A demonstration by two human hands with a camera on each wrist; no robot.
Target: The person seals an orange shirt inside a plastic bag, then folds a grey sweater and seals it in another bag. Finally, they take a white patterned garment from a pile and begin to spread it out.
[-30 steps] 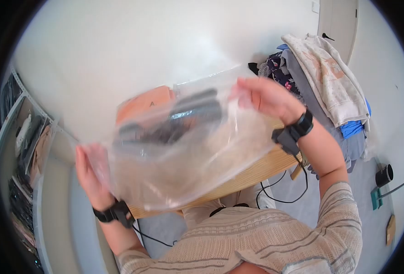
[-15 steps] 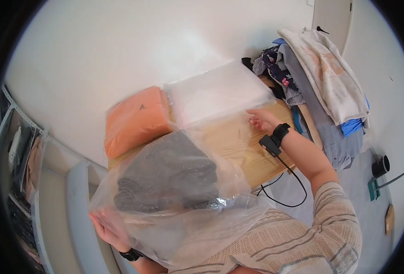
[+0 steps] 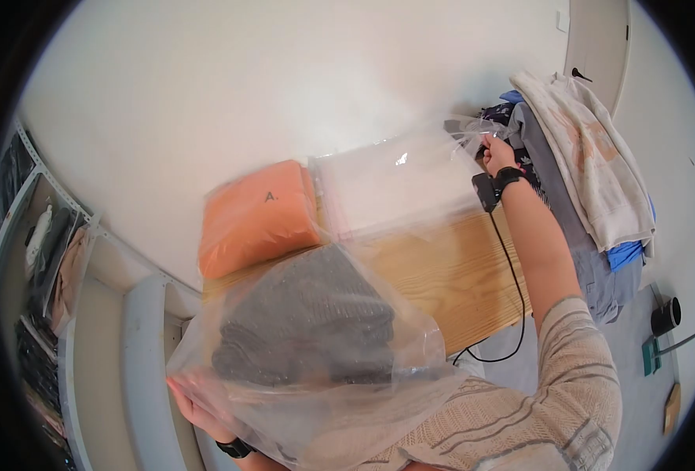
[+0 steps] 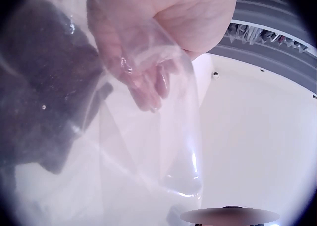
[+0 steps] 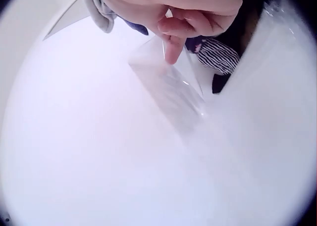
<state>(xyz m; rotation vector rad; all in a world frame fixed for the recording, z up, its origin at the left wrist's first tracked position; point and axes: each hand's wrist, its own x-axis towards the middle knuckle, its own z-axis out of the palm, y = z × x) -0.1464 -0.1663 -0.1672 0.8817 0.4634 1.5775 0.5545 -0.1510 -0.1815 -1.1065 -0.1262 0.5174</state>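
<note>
A clear plastic bag point(image 3: 206, 345) with a dark grey folded knit garment point(image 3: 308, 314) in it lies over the table's near left side and the person's lap. The left hand point(image 3: 198, 412) holds this bag at its left side. Through the film in the left wrist view, the fingers point(image 4: 143, 100) point downward beside the garment. Farther off, the right hand point(image 3: 498, 153) reaches to the table's far right corner. It pinches a piece of clear plastic film point(image 5: 171, 95) between thumb and fingers, beside the stacked clothes.
An orange garment in a clear bag point(image 3: 257, 220) lies at the table's back left. Flat clear bags point(image 3: 395, 184) lie beside it on the wooden table point(image 3: 457, 259). Piled clothes point(image 3: 575, 173) rise at the right. Shelves point(image 3: 96, 337) stand left. A black cable point(image 3: 512, 259) hangs from the right wrist.
The raised bag has come down toward the lap, with the left hand still at its side. The right hand has left it and moved to the far right, where it now pinches clear film.
</note>
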